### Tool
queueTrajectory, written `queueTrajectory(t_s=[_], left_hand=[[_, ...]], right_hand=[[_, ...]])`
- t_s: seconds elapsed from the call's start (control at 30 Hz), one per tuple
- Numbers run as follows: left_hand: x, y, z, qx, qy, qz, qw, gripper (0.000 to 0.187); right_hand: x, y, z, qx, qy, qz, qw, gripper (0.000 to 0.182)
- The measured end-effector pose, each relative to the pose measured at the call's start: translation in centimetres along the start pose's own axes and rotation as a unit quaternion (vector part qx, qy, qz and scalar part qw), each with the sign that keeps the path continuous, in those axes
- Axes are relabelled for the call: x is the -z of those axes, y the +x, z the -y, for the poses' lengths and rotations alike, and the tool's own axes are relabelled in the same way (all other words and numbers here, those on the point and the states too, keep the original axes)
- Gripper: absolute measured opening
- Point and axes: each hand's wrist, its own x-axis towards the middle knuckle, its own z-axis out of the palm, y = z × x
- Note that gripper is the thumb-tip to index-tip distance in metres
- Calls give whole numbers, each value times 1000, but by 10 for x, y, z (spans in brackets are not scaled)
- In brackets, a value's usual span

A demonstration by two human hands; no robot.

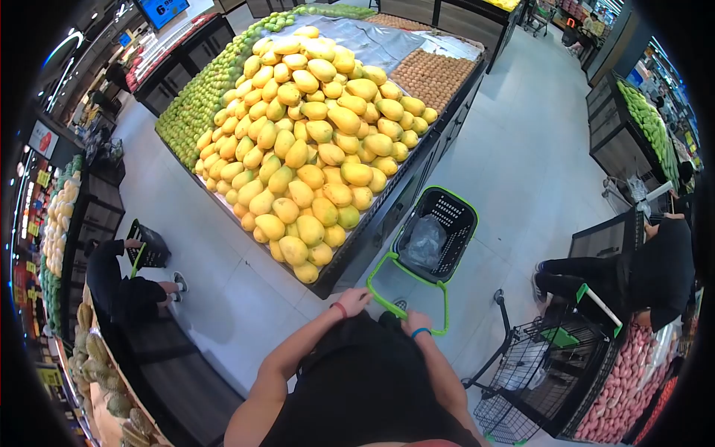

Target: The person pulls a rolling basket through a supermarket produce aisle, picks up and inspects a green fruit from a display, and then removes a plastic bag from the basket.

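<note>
My left hand (353,301), with a red band at its wrist, is closed at the left end of the green handle (385,298) of a black basket. My right hand (415,322), with a blue band at its wrist, is closed around the lower part of the same handle. The black basket (460,240) with a green rim stands on the floor in front of me, a clear plastic bag (426,240) inside it. Just beyond my left hand rises a large pile of yellow mangoes (313,134) on a dark display stand.
Green fruit (195,112) and small brown fruit (432,78) flank the mangoes. A person (119,287) holds a basket at left. Another person (655,261) is at right, beside a wire shopping cart (521,365) and pink produce (622,380). Dark display stands line both sides.
</note>
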Motion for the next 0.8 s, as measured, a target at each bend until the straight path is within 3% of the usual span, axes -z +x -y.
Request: queueTrajectory(t_s=[0.17,0.23,0.33,0.73,0.8], left_hand=[[-20,-3,-7,-12,11,-54,998,27],[-22,-7,-13,17,-47,-60,997,24],[-30,-6,-20,22,-31,-85,996,24],[-34,13,-52,36,-38,-109,993,21],[-34,19,-54,36,-36,-108,993,21]], right_hand=[[-5,20,-26,18,16,4,1000,26],[8,20,-30,20,25,0,999,26],[25,23,-39,44,40,-44,997,26],[39,55,-58,22,-6,-24,999,28],[38,61,-63,68,-15,-117,991,27]])
